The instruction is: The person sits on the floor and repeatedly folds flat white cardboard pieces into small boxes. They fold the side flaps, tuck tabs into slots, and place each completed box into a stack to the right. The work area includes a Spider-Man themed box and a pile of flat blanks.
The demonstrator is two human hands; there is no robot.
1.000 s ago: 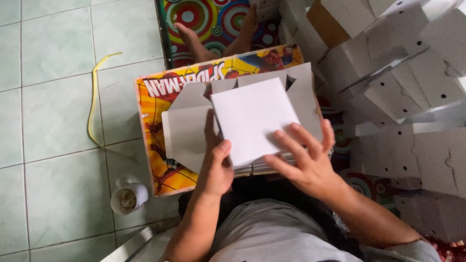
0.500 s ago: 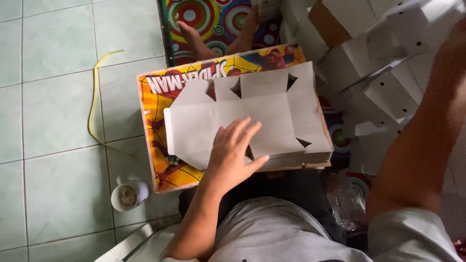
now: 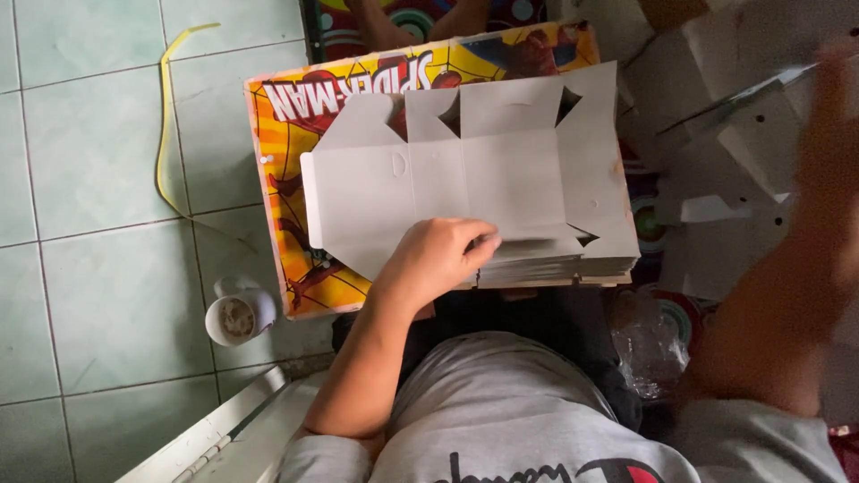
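Observation:
A stack of flat white die-cut cardboard box blanks (image 3: 501, 170) lies on a yellow and red printed board (image 3: 286, 161) in front of me. My left hand (image 3: 438, 259) rests on the near edge of the stack, its fingers curled under the lower flap of the top blank. My right hand (image 3: 828, 116) is raised at the far right, blurred, over a heap of folded white boxes (image 3: 716, 116); whether it holds anything cannot be told.
A white cup (image 3: 237, 315) stands on the green tiled floor at the left. A yellow strap (image 3: 165, 125) lies on the tiles. Another person's feet (image 3: 420, 20) show on a colourful mat beyond the board. A crumpled clear plastic bag (image 3: 649, 344) lies by my right side.
The folded white box my hands held a second ago is gone from the stack. My right arm has swung out to the right. My left hand slid to the stack's near edge and curled.

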